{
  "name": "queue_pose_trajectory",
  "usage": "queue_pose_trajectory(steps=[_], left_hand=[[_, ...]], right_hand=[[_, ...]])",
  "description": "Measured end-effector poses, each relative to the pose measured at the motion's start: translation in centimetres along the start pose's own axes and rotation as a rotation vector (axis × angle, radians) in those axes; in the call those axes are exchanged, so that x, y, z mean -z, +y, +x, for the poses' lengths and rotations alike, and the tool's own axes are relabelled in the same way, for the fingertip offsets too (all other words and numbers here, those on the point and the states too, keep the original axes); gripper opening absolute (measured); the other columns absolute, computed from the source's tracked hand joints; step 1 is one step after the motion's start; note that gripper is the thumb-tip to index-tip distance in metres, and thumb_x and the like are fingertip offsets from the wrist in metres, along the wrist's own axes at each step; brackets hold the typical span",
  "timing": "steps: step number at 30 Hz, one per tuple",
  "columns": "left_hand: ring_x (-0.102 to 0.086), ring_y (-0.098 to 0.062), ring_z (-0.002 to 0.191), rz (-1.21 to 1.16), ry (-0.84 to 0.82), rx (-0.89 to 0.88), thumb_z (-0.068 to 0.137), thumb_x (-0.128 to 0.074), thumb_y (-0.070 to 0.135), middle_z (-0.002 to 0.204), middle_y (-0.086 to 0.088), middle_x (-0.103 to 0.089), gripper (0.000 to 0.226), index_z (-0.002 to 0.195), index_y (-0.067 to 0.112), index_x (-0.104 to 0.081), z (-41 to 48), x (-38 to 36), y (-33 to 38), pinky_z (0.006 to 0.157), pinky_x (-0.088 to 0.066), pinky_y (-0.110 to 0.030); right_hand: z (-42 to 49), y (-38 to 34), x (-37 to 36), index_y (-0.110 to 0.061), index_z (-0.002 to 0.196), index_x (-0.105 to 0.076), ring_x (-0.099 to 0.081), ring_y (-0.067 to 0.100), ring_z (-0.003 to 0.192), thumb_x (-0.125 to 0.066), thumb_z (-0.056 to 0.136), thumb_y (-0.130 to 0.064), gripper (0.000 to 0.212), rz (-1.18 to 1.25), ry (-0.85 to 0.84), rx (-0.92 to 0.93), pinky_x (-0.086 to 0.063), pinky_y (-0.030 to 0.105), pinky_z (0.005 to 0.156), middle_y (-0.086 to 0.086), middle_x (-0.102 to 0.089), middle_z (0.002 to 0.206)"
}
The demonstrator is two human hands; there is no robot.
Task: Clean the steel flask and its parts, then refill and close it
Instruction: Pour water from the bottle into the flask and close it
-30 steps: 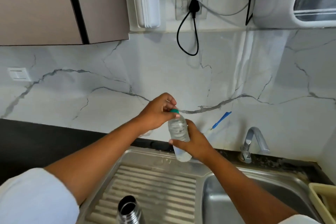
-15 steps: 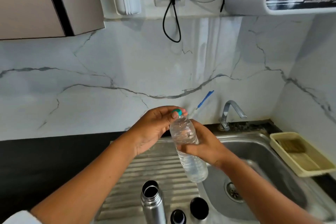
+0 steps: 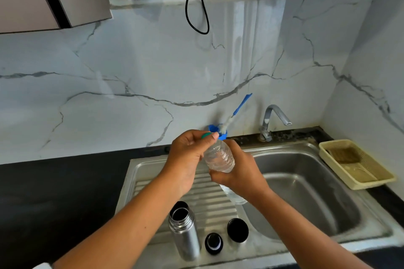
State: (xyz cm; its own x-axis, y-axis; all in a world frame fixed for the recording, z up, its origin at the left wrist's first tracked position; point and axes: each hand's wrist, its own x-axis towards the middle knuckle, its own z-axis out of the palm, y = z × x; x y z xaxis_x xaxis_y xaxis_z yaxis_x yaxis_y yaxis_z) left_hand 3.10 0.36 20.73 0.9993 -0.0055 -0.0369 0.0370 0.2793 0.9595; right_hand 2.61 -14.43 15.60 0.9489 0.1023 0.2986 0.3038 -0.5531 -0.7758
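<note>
A clear plastic water bottle (image 3: 219, 156) is tilted above the drainboard. My right hand (image 3: 240, 172) grips its body, and my left hand (image 3: 188, 155) pinches its green cap (image 3: 205, 136). Below them the open steel flask (image 3: 184, 231) stands upright on the drainboard (image 3: 153, 172). Two black flask parts lie to its right: a small stopper (image 3: 213, 243) and a larger round cap (image 3: 237, 230).
The steel sink basin (image 3: 306, 192) is to the right, with a tap (image 3: 274, 119) behind it. A blue-handled bottle brush (image 3: 237, 109) stands in a blue holder against the marble wall. A yellow tray (image 3: 358, 166) with a scrub pad sits on the right counter.
The view tipped down and came nearer, so the flask and both black parts are fully in sight. Both hands keep their hold on the bottle and its cap.
</note>
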Motion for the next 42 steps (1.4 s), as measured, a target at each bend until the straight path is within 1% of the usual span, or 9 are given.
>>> queue_pose_trajectory(steps=[4, 10, 14, 17, 23, 29, 31, 34, 42], left_hand=[[-0.063, -0.015, 0.073, 0.065, 0.085, -0.003, 0.073, -0.090, 0.027, 0.082, -0.004, -0.065, 0.036, 0.080, 0.019, -0.056, -0.2, 0.2, -0.5, 0.061, -0.049, -0.024], [-0.069, -0.009, 0.088, 0.141, -0.033, -0.070, 0.073, -0.085, 0.028, 0.094, 0.002, -0.074, 0.029, 0.096, 0.015, -0.074, -0.3, 0.6, -0.3, 0.076, -0.055, -0.022], [-0.069, -0.019, 0.113, 0.155, -0.101, -0.051, 0.073, -0.081, 0.029, 0.115, -0.005, -0.076, 0.039, 0.110, 0.015, -0.077, 0.0, 1.8, -0.5, 0.100, -0.054, -0.033], [-0.067, -0.025, 0.119, 0.110, -0.073, -0.028, 0.078, -0.077, 0.020, 0.120, -0.013, -0.074, 0.040, 0.117, 0.008, -0.074, 0.3, 2.8, -0.8, 0.105, -0.051, -0.039], [-0.071, -0.018, 0.098, 0.112, 0.083, -0.092, 0.074, -0.081, 0.026, 0.108, -0.014, -0.077, 0.035, 0.105, 0.010, -0.076, 0.3, 3.8, -1.4, 0.087, -0.055, -0.034], [-0.071, -0.027, 0.112, 0.075, 0.181, -0.111, 0.084, -0.073, 0.036, 0.109, -0.012, -0.076, 0.028, 0.104, 0.015, -0.073, -0.5, 7.4, -2.4, 0.101, -0.053, -0.041], [-0.070, -0.025, 0.114, 0.106, 0.196, -0.095, 0.087, -0.069, 0.038, 0.109, -0.009, -0.077, 0.029, 0.105, 0.016, -0.069, -1.0, 8.9, -3.3, 0.099, -0.053, -0.039], [-0.071, -0.017, 0.113, 0.146, 0.207, -0.037, 0.086, -0.066, 0.044, 0.106, -0.001, -0.079, 0.034, 0.105, 0.016, -0.068, -2.3, 10.8, -4.7, 0.103, -0.052, -0.039], [-0.069, -0.009, 0.113, 0.160, 0.130, 0.099, 0.099, -0.062, 0.037, 0.108, 0.006, -0.078, 0.029, 0.113, 0.012, -0.067, -4.7, 13.0, -8.4, 0.114, -0.045, -0.040]], right_hand=[[-0.1, 0.5, -0.6, -0.030, 0.125, -0.055, -0.068, 0.011, 0.083, -0.082, 0.063, -0.039, 0.068, -0.003, -0.016, 0.045, -0.058, 0.036, 0.074, -0.010, -0.071, 0.093], [0.4, 1.2, -0.7, -0.035, 0.130, -0.053, -0.069, 0.006, 0.086, -0.079, 0.061, -0.047, 0.075, 0.055, -0.084, 0.093, -0.058, 0.032, 0.076, -0.014, -0.072, 0.097], [1.1, 2.1, -0.8, -0.034, 0.125, -0.057, -0.069, 0.006, 0.085, -0.085, 0.062, -0.040, 0.070, 0.119, -0.096, 0.098, -0.057, 0.033, 0.076, -0.017, -0.072, 0.095], [1.6, 2.5, -1.2, -0.035, 0.124, -0.057, -0.069, 0.007, 0.085, -0.087, 0.062, -0.038, 0.069, 0.123, -0.134, 0.081, -0.057, 0.034, 0.078, -0.019, -0.071, 0.094], [2.3, 2.6, -2.6, -0.038, 0.118, -0.056, -0.066, 0.007, 0.081, -0.088, 0.061, -0.038, 0.066, 0.080, -0.189, 0.087, -0.054, 0.026, 0.074, -0.017, -0.070, 0.088], [1.6, 2.6, -3.3, -0.042, 0.117, -0.053, -0.065, 0.002, 0.083, -0.090, 0.061, -0.036, 0.068, 0.027, -0.200, 0.118, -0.048, 0.012, 0.072, -0.021, -0.069, 0.090], [1.0, 2.6, -3.3, -0.038, 0.123, -0.054, -0.064, 0.004, 0.086, -0.089, 0.062, -0.035, 0.070, -0.033, -0.208, 0.107, -0.049, 0.014, 0.075, -0.019, -0.069, 0.098], [-0.7, 2.3, -3.3, -0.035, 0.127, -0.053, -0.060, 0.002, 0.082, -0.088, 0.063, -0.032, 0.073, -0.127, -0.204, 0.073, -0.040, 0.005, 0.070, -0.019, -0.066, 0.097], [-5.0, 0.9, -2.9, -0.040, 0.132, -0.046, -0.063, 0.013, 0.097, -0.085, 0.067, -0.028, 0.076, -0.355, -0.246, 0.016, -0.057, 0.037, 0.077, -0.016, -0.064, 0.115]])
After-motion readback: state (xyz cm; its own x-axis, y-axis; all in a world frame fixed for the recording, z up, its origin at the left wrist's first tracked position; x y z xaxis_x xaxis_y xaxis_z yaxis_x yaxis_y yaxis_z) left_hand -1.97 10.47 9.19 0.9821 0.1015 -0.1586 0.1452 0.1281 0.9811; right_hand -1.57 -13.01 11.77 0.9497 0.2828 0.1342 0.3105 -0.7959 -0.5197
